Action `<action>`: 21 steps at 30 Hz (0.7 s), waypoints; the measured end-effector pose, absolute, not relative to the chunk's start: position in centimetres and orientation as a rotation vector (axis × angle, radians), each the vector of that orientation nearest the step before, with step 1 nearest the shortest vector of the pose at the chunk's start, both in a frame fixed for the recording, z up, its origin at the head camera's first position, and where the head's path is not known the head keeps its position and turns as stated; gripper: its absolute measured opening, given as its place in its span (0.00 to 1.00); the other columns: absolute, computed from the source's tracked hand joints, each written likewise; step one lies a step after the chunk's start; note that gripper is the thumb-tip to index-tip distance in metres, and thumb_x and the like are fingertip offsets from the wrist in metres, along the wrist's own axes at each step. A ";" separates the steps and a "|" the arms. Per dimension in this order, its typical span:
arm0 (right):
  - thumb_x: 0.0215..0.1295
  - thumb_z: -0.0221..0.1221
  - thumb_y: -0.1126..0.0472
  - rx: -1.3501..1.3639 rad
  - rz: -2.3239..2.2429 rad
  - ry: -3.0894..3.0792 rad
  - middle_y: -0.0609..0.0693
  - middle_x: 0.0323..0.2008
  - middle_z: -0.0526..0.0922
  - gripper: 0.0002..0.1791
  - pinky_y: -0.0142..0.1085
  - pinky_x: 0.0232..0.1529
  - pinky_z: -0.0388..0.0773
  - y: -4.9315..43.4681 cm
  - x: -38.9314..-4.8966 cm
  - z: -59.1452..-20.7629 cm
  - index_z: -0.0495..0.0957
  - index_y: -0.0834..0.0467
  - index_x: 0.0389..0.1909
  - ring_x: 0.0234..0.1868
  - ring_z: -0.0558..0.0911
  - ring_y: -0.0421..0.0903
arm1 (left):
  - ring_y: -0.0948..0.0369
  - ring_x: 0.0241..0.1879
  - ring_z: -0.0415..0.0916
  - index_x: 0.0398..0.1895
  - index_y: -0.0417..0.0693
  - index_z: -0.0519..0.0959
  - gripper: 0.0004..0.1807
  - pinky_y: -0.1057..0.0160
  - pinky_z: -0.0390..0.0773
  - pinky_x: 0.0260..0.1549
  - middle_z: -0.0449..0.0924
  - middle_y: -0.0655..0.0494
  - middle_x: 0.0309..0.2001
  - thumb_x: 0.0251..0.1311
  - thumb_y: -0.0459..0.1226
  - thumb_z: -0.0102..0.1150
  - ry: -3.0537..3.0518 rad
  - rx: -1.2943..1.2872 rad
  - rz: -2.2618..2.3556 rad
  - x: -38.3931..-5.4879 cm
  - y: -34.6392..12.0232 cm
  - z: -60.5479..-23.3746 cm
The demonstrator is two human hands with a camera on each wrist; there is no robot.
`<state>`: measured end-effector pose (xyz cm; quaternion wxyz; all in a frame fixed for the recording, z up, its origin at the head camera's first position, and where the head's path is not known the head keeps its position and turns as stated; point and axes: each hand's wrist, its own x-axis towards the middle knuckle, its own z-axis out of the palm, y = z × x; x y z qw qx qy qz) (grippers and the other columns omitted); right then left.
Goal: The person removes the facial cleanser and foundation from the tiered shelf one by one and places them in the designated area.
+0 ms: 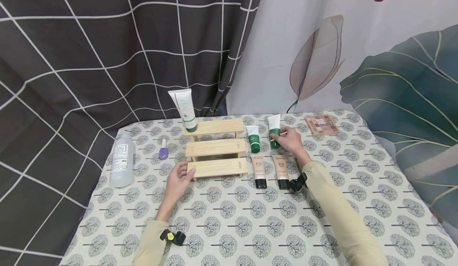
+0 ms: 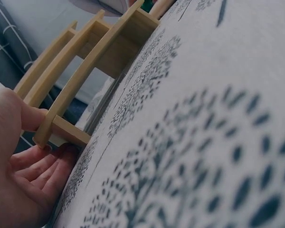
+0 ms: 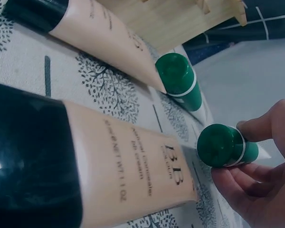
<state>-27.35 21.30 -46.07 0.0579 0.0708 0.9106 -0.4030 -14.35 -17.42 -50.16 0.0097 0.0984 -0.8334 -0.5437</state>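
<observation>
A three-step wooden rack (image 1: pixel 216 167) stands mid-table, and my left hand (image 1: pixel 179 180) grips the left end of its lowest step. The left wrist view shows the thumb above that wooden step (image 2: pixel 80 85) and the fingers under it. My right hand (image 1: pixel 290 138) pinches a small green-and-white tube (image 1: pixel 274 127) near its green cap (image 3: pixel 217 145). Another such green-and-white tube (image 1: pixel 253 138) lies between it and the rack. A large white tube (image 1: pixel 184 107) stands cap down on the left end of the top step.
Two beige BB cream tubes (image 1: pixel 259 168) with black caps lie in front of the green ones. A clear bottle (image 1: pixel 121 160) and a purple nail polish bottle (image 1: pixel 163 150) are on the left. At the back right lies a makeup palette (image 1: pixel 321 125). Curtains hang behind the table.
</observation>
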 end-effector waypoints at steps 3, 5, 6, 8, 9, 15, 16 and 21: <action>0.70 0.60 0.48 0.210 -1.193 2.758 0.69 0.52 0.82 0.30 0.37 0.43 0.84 21.4 -27.3 -46.4 0.71 0.69 0.59 0.47 0.85 0.57 | 0.46 0.58 0.79 0.68 0.41 0.69 0.28 0.47 0.79 0.62 0.79 0.38 0.59 0.68 0.41 0.61 -2.601 0.303 -1.700 -14.3 -17.4 -50.1; 0.70 0.60 0.48 0.201 -1.181 2.757 0.69 0.51 0.82 0.29 0.35 0.40 0.83 21.4 -27.3 -46.5 0.72 0.69 0.58 0.45 0.85 0.56 | 0.46 0.58 0.79 0.68 0.41 0.69 0.28 0.47 0.79 0.62 0.78 0.38 0.59 0.68 0.41 0.61 -2.601 0.303 -1.701 -14.3 -17.3 -50.1; 0.70 0.60 0.48 0.199 -1.177 2.754 0.69 0.51 0.82 0.29 0.34 0.39 0.83 21.5 -27.3 -46.6 0.72 0.69 0.57 0.44 0.85 0.56 | 0.46 0.58 0.79 0.68 0.41 0.69 0.28 0.47 0.79 0.62 0.79 0.38 0.59 0.68 0.42 0.61 -2.600 0.305 -1.704 -14.3 -17.3 -50.1; 0.70 0.60 0.48 0.198 -1.166 2.751 0.69 0.50 0.82 0.28 0.32 0.37 0.82 21.5 -27.3 -46.8 0.73 0.69 0.56 0.43 0.84 0.55 | 0.46 0.58 0.79 0.68 0.41 0.69 0.28 0.47 0.79 0.62 0.79 0.38 0.59 0.68 0.42 0.61 -2.601 0.306 -1.704 -14.3 -17.3 -50.1; 0.70 0.60 0.48 0.193 -1.161 2.750 0.69 0.49 0.82 0.28 0.31 0.36 0.82 21.5 -27.3 -46.8 0.73 0.69 0.56 0.42 0.84 0.54 | 0.46 0.58 0.79 0.68 0.41 0.69 0.28 0.47 0.79 0.62 0.79 0.38 0.59 0.68 0.42 0.61 -2.601 0.309 -1.704 -14.3 -17.3 -50.1; 0.70 0.60 0.46 0.193 -1.129 2.743 0.68 0.51 0.80 0.30 0.39 0.45 0.82 21.5 -27.2 -46.6 0.74 0.70 0.57 0.46 0.82 0.56 | 0.45 0.58 0.79 0.68 0.41 0.69 0.28 0.47 0.79 0.62 0.79 0.38 0.59 0.68 0.41 0.62 -2.595 0.297 -1.712 -14.4 -17.4 -50.0; 0.70 0.60 0.46 0.195 -1.126 2.740 0.68 0.51 0.80 0.31 0.41 0.47 0.82 21.5 -27.2 -46.6 0.74 0.70 0.57 0.48 0.81 0.57 | 0.45 0.58 0.78 0.68 0.41 0.69 0.28 0.47 0.79 0.62 0.79 0.38 0.59 0.68 0.41 0.62 -2.596 0.294 -1.711 -14.3 -17.5 -50.0; 0.68 0.62 0.46 0.181 -1.094 2.757 0.68 0.51 0.80 0.30 0.43 0.49 0.80 21.4 -27.2 -46.7 0.76 0.70 0.54 0.50 0.79 0.59 | 0.44 0.59 0.78 0.68 0.42 0.69 0.28 0.46 0.78 0.63 0.78 0.37 0.60 0.68 0.42 0.61 -2.604 0.289 -1.698 -14.3 -17.5 -50.1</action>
